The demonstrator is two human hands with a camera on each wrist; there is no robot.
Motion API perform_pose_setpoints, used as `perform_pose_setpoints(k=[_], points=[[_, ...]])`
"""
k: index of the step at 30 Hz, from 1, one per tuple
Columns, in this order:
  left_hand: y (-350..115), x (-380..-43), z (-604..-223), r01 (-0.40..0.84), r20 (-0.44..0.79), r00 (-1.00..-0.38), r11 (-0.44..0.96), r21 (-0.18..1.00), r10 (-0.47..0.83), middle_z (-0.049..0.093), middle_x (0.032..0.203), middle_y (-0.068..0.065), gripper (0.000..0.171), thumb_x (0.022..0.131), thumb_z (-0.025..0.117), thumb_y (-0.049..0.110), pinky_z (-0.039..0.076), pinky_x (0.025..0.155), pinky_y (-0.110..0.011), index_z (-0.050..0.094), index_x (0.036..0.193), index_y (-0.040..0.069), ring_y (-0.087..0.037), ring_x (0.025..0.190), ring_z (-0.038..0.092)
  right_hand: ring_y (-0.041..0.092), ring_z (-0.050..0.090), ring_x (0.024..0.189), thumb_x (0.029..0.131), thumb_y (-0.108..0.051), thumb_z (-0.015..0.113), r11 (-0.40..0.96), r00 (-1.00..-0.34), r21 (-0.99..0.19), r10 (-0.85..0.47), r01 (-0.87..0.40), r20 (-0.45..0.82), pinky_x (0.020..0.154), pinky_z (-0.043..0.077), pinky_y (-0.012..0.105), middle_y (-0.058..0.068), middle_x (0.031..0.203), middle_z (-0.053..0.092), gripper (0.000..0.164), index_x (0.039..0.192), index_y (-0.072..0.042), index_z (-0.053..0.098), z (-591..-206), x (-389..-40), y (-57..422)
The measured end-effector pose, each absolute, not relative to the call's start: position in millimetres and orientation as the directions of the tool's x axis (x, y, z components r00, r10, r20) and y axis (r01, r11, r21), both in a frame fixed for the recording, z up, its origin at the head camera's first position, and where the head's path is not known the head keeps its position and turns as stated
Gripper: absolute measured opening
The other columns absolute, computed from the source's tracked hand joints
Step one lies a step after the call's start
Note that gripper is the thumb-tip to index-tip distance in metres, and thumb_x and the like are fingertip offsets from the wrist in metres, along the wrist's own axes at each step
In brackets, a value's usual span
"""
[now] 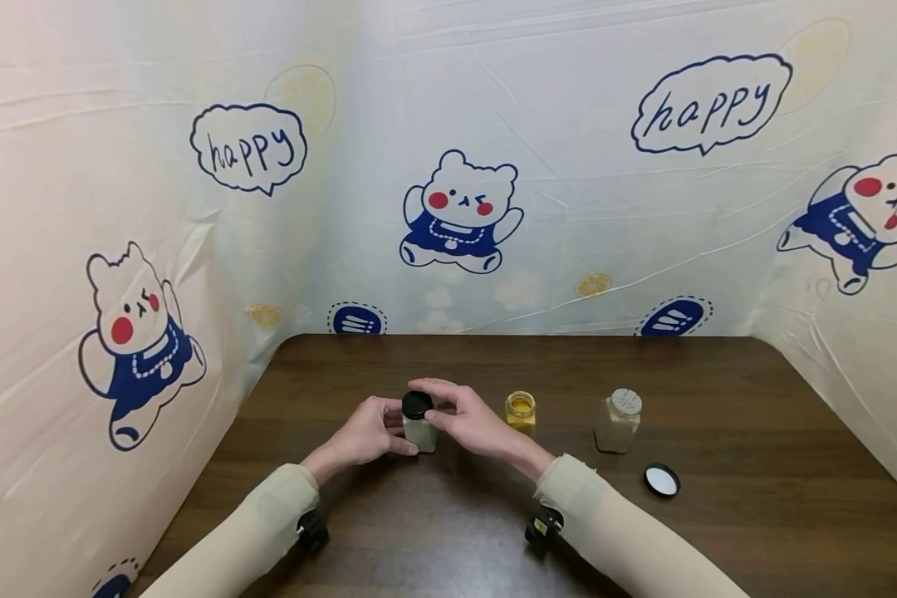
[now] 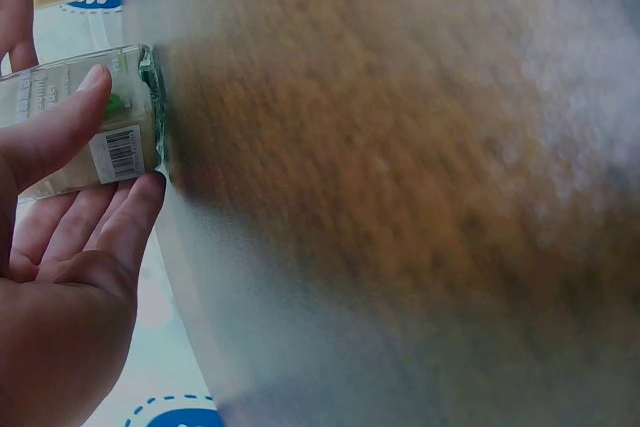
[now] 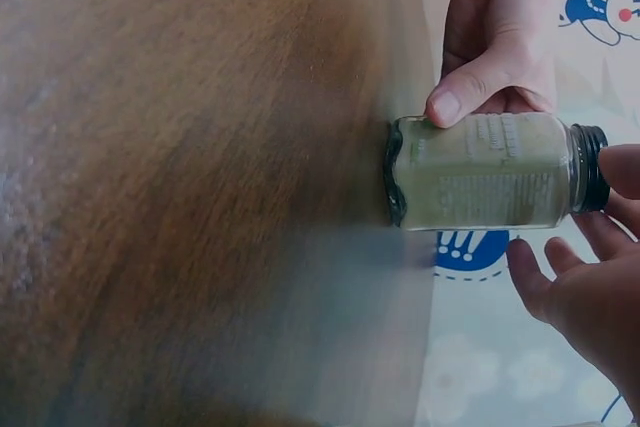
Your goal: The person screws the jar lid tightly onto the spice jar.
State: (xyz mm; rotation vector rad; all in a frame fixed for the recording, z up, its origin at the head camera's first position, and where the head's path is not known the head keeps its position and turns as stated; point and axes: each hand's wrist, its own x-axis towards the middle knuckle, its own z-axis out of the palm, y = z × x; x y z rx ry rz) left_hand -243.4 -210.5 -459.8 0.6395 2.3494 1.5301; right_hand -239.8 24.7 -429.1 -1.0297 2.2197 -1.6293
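Observation:
A square glass spice jar (image 1: 421, 435) with pale greenish contents stands upright on the table, a black lid (image 1: 417, 404) on its top. My left hand (image 1: 363, 432) grips the jar low on its body, the thumb across the near side and the other fingers behind. From the other side my right hand (image 1: 473, 420) pinches the black lid between thumb and fingers. The right wrist view shows printed text on the jar (image 3: 490, 172), with the right thumb on the lid (image 3: 592, 169). In the left wrist view a barcode label (image 2: 118, 153) shows below the left thumb.
Right of the hands stands an uncapped jar of yellow contents (image 1: 521, 419). Farther right is a jar with a perforated top (image 1: 617, 425), and a loose black lid (image 1: 662, 480) lies near it, white inside up. Printed cloth (image 1: 374, 100) hangs around the wooden table (image 1: 433, 531).

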Motion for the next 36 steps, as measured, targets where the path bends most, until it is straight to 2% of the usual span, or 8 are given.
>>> perform_pose_setpoints(k=[9,19,28,36], points=[[-210,-243,-459,0.212,0.014,-0.870,0.347,0.914,0.494,0.075,0.118,-0.017,0.049,0.080,0.087,-0.011,0.058,0.095,-0.034,0.070,0.126,-0.009,-0.032,0.114,0.071,0.026,0.057,0.129,0.105,0.003,0.055,0.165,-0.739,-0.893,-0.634,-0.418,0.229,0.102,0.051,0.036,0.012,0.155,0.053,0.048,0.153,-0.002,0.053,-429,-240,25],[-211,-243,-460,0.223,0.022,-0.865,0.346,0.911,0.500,0.075,0.118,-0.017,0.049,0.080,0.087,-0.010,0.058,0.096,-0.035,0.070,0.126,-0.008,-0.032,0.114,0.071,0.027,0.057,0.132,0.105,-0.001,0.062,0.177,-0.753,-0.878,-0.604,-0.445,0.260,0.102,0.052,0.046,0.010,0.150,0.058,0.045,0.149,-0.006,0.059,-429,-238,24],[-211,-243,-459,0.216,0.021,-0.865,0.335,0.917,0.502,0.074,0.120,-0.017,0.048,0.081,0.086,-0.010,0.058,0.096,-0.036,0.070,0.126,-0.008,-0.033,0.115,0.071,0.026,0.059,0.123,0.099,-0.003,0.073,0.209,-0.780,-0.857,-0.552,-0.471,0.294,0.095,0.055,0.053,0.009,0.136,0.063,0.045,0.144,-0.006,0.065,-429,-237,19],[-211,-243,-458,0.224,0.023,-0.859,0.336,0.915,0.511,0.073,0.123,-0.018,0.049,0.082,0.086,-0.010,0.058,0.097,-0.037,0.070,0.128,-0.007,-0.034,0.117,0.070,0.023,0.057,0.111,0.095,-0.006,0.080,0.258,-0.795,-0.829,-0.519,-0.497,0.314,0.092,0.056,0.053,0.007,0.124,0.060,0.046,0.139,-0.006,0.069,-428,-236,13]])
